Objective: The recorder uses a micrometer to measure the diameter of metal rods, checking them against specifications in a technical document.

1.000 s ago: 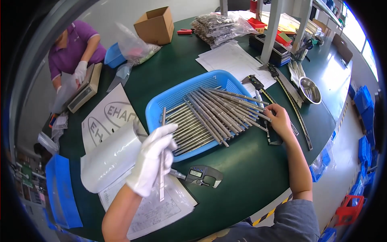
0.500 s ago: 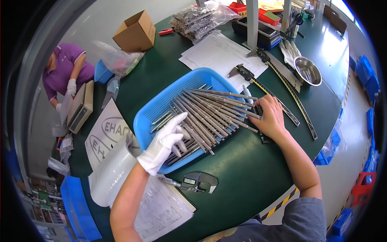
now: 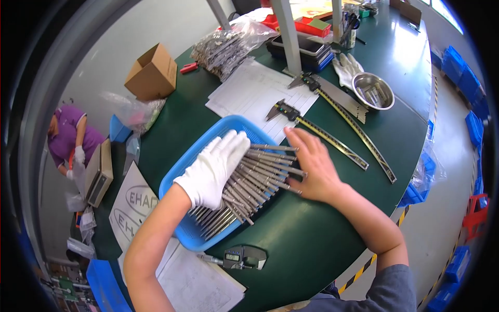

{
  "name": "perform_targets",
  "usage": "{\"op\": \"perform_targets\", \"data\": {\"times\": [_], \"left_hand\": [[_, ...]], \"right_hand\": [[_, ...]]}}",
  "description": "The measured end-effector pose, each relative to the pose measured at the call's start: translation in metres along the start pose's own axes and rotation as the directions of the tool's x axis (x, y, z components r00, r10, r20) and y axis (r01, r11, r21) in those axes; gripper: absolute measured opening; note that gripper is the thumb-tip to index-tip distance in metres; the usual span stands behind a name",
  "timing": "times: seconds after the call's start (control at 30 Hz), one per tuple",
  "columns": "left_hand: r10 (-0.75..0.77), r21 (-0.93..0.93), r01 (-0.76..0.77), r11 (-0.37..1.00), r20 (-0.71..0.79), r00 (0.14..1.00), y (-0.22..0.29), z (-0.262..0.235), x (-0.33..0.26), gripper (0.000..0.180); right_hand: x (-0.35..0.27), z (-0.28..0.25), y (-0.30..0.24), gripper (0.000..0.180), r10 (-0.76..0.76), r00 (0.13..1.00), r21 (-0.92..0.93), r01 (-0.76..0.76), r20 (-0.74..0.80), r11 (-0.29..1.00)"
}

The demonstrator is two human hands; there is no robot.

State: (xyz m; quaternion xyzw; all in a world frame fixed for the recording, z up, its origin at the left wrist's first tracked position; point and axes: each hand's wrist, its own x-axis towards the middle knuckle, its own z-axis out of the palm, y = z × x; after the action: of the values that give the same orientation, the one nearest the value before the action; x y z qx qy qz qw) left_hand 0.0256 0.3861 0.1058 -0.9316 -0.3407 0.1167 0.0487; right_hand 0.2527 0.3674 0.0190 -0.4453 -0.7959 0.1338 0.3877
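A blue perforated plastic basket [image 3: 169, 182] holds many thin metal rods [image 3: 262, 177], their ends sticking out over its right side. My left hand [image 3: 218, 164], in a white glove, lies across the rods with its fingers stretched out together. My bare right hand [image 3: 314, 166] is at the protruding rod ends, fingers extended and palm turned toward them. It appears to touch some of the ends; its grip is on none of them. In front of the basket lies a digital micrometer [image 3: 239, 257] on the green table [image 3: 306, 239].
Two digital calipers [image 3: 291, 112] [image 3: 312, 83] lie right of the basket, near a steel bowl [image 3: 387, 99] of small metal parts and a white glove [image 3: 347, 67]. Paper sheets [image 3: 254, 88], bagged parts [image 3: 218, 49] and a cardboard box [image 3: 150, 73] stand behind. A co-worker [image 3: 75, 132] is at left.
My left hand has moved onto the rods and flattened out. My right hand has opened from its curled hold at the rod ends. The rods sit more evenly, and the whole view has shifted.
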Motion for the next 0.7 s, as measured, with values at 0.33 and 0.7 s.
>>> {"op": "perform_targets", "data": {"times": [0.33, 0.7], "left_hand": [[0.201, -0.350, -0.353, 0.867, -0.403, 0.893, -0.011, 0.023, 0.016, 0.069], [0.114, -0.305, -0.289, 0.907, -0.483, 0.868, 0.002, 0.038, -0.001, 0.031]], "right_hand": [[-0.011, 0.012, -0.031, 0.086, -0.127, 0.987, -0.007, 0.128, 0.097, 0.992], [-0.014, 0.019, -0.032, 0.086, -0.206, 0.967, -0.057, 0.217, 0.152, 0.975]]}}
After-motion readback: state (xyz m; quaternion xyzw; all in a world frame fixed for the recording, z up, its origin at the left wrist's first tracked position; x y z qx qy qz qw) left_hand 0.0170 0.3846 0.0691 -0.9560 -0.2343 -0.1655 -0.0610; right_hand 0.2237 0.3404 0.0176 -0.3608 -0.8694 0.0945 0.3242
